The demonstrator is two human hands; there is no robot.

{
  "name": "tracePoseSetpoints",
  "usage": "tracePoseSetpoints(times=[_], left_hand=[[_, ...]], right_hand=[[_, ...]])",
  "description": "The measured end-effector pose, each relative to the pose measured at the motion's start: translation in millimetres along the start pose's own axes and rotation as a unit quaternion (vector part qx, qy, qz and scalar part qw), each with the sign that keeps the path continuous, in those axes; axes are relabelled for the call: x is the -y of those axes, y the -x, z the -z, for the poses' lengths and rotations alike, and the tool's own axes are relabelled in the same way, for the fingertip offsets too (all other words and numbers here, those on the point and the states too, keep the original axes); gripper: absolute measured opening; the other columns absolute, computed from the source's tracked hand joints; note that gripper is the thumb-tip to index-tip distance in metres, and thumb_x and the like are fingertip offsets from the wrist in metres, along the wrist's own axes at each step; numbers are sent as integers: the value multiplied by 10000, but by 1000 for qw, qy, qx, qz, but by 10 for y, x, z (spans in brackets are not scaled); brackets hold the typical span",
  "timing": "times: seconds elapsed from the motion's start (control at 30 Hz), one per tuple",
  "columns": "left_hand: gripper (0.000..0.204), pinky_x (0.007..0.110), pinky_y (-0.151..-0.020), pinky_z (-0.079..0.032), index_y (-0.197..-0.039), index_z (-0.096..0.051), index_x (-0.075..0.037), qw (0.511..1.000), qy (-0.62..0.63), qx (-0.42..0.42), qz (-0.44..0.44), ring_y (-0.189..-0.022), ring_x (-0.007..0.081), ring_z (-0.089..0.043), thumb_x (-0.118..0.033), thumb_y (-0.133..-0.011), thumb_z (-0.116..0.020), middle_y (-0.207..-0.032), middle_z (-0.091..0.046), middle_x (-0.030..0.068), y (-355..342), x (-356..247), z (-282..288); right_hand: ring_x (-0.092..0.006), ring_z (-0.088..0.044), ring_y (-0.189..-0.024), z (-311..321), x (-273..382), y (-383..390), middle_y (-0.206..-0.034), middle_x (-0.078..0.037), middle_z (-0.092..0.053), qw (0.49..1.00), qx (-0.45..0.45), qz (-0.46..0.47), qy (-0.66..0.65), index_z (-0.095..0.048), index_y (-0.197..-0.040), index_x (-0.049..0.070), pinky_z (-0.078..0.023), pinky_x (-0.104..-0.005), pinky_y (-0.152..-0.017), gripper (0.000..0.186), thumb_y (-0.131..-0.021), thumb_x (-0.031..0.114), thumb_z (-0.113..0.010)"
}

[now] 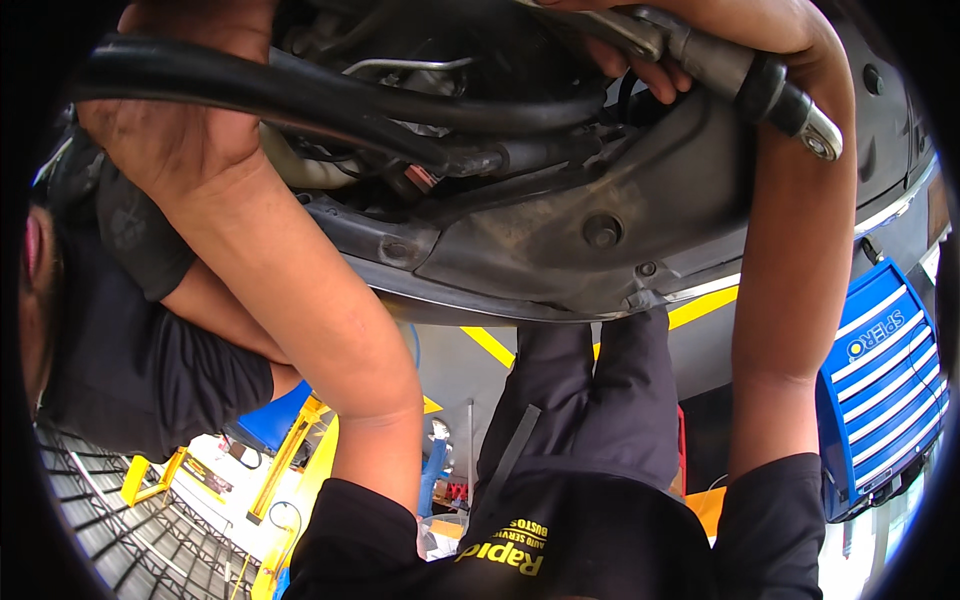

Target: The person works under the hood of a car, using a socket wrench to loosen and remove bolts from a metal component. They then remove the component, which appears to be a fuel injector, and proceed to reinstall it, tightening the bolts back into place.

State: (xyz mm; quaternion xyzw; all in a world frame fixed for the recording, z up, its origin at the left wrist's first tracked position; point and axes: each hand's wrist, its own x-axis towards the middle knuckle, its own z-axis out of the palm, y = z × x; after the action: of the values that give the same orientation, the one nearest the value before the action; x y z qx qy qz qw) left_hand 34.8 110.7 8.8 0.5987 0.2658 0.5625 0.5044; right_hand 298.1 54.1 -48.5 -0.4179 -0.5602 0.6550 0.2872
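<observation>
At the upper left, my left hand (185, 140) is raised with its palm and wrist showing against a thick black hose (270, 92). The hose crosses in front of the palm, and the fingers are hidden or cut off at the top edge. My right hand (655, 75) reaches in at the upper right, its fingertips curled below a ratchet-like tool (715, 60). This tool has a grey and black body and a shiny metal end that lies across my right wrist. Below the hands spreads a dusty black plastic panel (550, 235) of a car's engine bay.
At the left, close to my left arm, leans another person in a dark shirt (150, 370), forearm bent. A blue tool chest (885, 385) with several drawers stands at the right. Yellow lift parts (300, 450) are at the lower left. The car's curved front edge (480, 308) runs before my legs.
</observation>
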Motion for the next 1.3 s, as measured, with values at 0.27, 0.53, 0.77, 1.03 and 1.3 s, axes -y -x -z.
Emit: tracePoseSetpoints(times=[0.27,0.53,0.77,1.03,1.3], left_hand=[[464,396,-1021,-566,-1332,-651,-82,998,53,16,31,-1170,234,-688,-386,-989,-718,-1272,-722,72,-51,-7,-57],[472,404,-938,-614,-1313,-649,-70,999,16,8,34,-1115,230,-719,-403,-986,-715,-1228,-739,85,-51,24,-80],[441,404,-917,-623,-1259,-681,-62,997,14,-20,75,-1053,227,-741,-388,-966,-725,-1180,-758,85,-36,-94,-265],[288,338,-882,-633,-1120,-741,-12,985,147,-30,80,-978,218,-776,-256,-975,-688,-1091,-794,122,-123,-4,16],[297,332,-913,-620,-1160,-734,-19,992,106,-31,55,-1003,231,-770,-248,-978,-682,-1132,-789,109,-138,68,47]], right_hand=[[-155,-689,-629,-20,37,15,-862,-104,-721,1000,1,4,10,-582,-1414,-26,-527,-278,-505,495,-1027,265,-682],[-154,-690,-630,-6,47,-1,-860,-103,-719,1000,-4,3,15,-582,-1420,-24,-531,-279,-505,497,-1024,258,-684],[-154,-692,-631,23,43,-15,-858,-103,-718,1000,-5,6,13,-581,-1425,-23,-536,-279,-506,499,-1022,252,-685],[-153,-694,-631,78,97,-43,-856,-102,-716,1000,-2,6,21,-580,-1431,-22,-541,-279,-506,502,-1019,244,-687],[-153,-696,-632,77,117,-76,-854,-102,-714,1000,7,4,25,-579,-1437,-20,-545,-279,-506,505,-1016,237,-689]])
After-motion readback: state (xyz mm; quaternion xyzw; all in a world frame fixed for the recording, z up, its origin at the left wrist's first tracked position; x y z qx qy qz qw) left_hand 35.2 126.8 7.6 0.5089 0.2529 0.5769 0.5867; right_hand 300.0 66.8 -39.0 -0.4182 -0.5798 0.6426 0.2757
